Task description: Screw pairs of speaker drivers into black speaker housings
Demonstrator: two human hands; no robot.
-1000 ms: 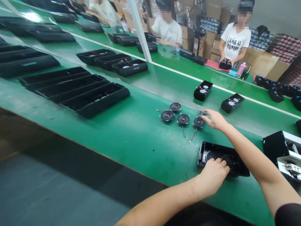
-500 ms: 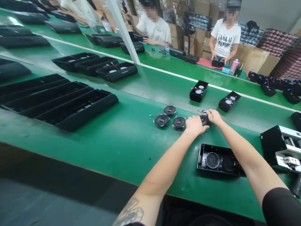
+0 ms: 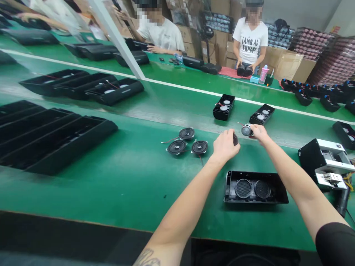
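Observation:
My left hand (image 3: 224, 146) is closed round a round black speaker driver (image 3: 235, 139), mostly hidden behind the fingers. Just right of it, my right hand (image 3: 259, 132) grips a second speaker driver (image 3: 246, 129), its silver magnet side showing and a thin wire trailing off. Left of my hands, three loose drivers lie cone up on the green bench: a back one (image 3: 186, 133), a left one (image 3: 176, 147) and a right one (image 3: 199, 147). Nearer me sits an open black speaker housing (image 3: 256, 199) with two round grilles inside.
Rows of open black housings (image 3: 69, 142) cover the left side. Two small housings with drivers (image 3: 224, 107) stand beyond my hands. A black and silver machine (image 3: 325, 160) stands at right. Co-workers (image 3: 251, 40) are across the bench, and a white post (image 3: 116, 38) rises at left.
My hands have moved apart, each with a driver. The right hand's driver now shows its magnet side. The camera view has shifted, and both grilles in the near housing are uncovered.

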